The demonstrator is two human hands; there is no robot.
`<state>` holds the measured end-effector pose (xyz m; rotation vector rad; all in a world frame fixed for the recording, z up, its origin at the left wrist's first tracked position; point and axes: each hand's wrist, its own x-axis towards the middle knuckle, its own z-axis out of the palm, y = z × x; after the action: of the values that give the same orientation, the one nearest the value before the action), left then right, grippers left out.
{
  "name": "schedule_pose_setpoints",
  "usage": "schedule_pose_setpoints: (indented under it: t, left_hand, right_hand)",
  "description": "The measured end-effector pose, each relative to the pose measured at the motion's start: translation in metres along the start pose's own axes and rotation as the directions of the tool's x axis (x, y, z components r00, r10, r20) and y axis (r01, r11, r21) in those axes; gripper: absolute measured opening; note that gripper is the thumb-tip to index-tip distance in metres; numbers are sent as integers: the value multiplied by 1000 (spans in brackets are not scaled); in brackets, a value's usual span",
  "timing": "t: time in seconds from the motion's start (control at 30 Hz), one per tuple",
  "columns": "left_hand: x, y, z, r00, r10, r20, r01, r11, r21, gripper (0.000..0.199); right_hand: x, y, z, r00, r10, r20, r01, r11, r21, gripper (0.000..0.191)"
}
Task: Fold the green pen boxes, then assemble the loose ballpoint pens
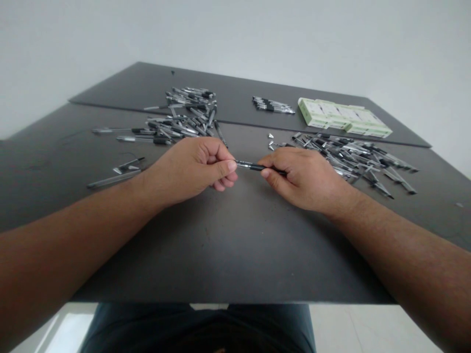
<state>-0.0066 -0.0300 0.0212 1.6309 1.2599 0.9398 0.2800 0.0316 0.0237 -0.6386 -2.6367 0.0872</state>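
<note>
Between my two hands, above the dark table, lies a black and silver pen (251, 166), held level. The thumb and forefinger of my left hand (206, 169) pinch its left end; the other fingers curl below. My right hand (301, 174) is closed around its dark right part, and much of that end is hidden by the fingers. Just beyond my left hand is a pile of pens (184, 125) with clear barrels and black grips. Past my right hand spreads another pile of pens (353, 157). A few small silver pen tips (271, 145) rest near its left edge.
On the dark table (235, 255), a small neat row of pens (273, 106) lies at the back, beside green and white boxes (342, 116). Loose pen parts (127, 166) lie by my left forearm. A seam crosses the table behind the piles.
</note>
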Motion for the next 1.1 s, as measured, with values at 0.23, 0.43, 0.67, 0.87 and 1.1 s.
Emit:
schedule_pose_setpoints:
  t: [0.23,0.43,0.67,0.87,1.1]
  left_hand:
    - [2,-1,0,999,-3,-40,4,1000,28,16]
    - [6,-8,-1,993,17,-116,4,984,178,17]
    - [4,-16,4,980,176,-95,-123,904,409,19]
    - [4,-18,9,979,190,-72,-148,910,388,15]
    - [5,-19,10,976,212,-40,-180,902,392,13]
  right_hand:
    - [-1,2,-1,998,55,8,-55,998,6,34]
    - [0,17,0,992,124,-36,-124,992,-9,41]
    - [-1,46,-10,924,380,-51,-383,921,-74,27]
    - [29,88,-22,839,541,-54,-542,825,-160,32]
    - [96,160,-4,777,628,38,-571,730,-375,33]
